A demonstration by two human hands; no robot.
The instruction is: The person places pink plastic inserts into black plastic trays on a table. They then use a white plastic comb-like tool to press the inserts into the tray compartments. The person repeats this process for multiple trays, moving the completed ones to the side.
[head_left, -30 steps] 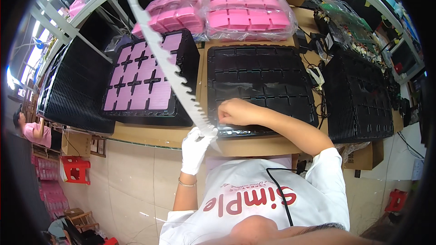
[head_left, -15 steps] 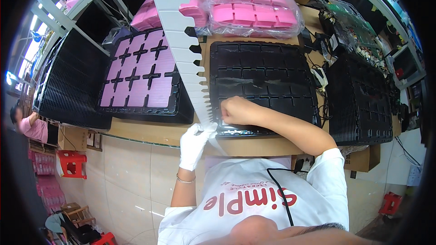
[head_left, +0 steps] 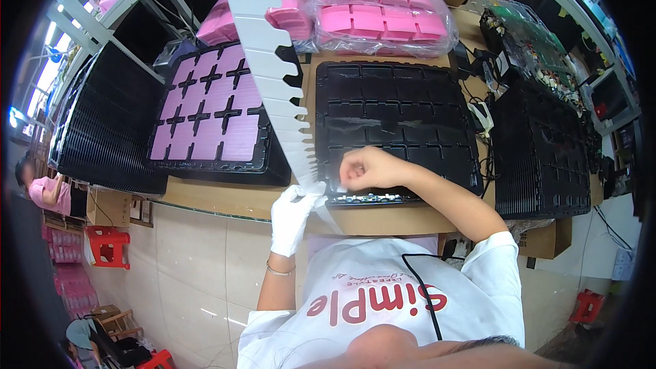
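In my left hand [head_left: 290, 220], which wears a white glove, the lower end of a long white strip [head_left: 268, 68] is pinched. The strip has a notched right edge and rises toward the top of the view. A thin pale tail [head_left: 329, 219] hangs below those fingers. My bare right hand [head_left: 372, 168] is closed, fingers curled, over the near left part of a black compartment tray [head_left: 396, 125]. Something small and pale shows at its fingertips; its kind is unclear. Along the tray's near edge lies a row of small, shiny parts [head_left: 372, 199].
Left stand a black tray with pink sheets [head_left: 205, 106] and a tall stack of black trays [head_left: 102, 123]. Another tray stack [head_left: 543, 154] is at the right, beside cables. Bagged pink foam pieces [head_left: 383, 17] lie behind. Far left, a person in pink [head_left: 46, 191] is in view.
My right hand has shifted slightly right, turning so its fingertips show with a small pale bit at them. My left hand keeps hold of the strip, nearly unmoved; the strip's upper part has swayed slightly left.
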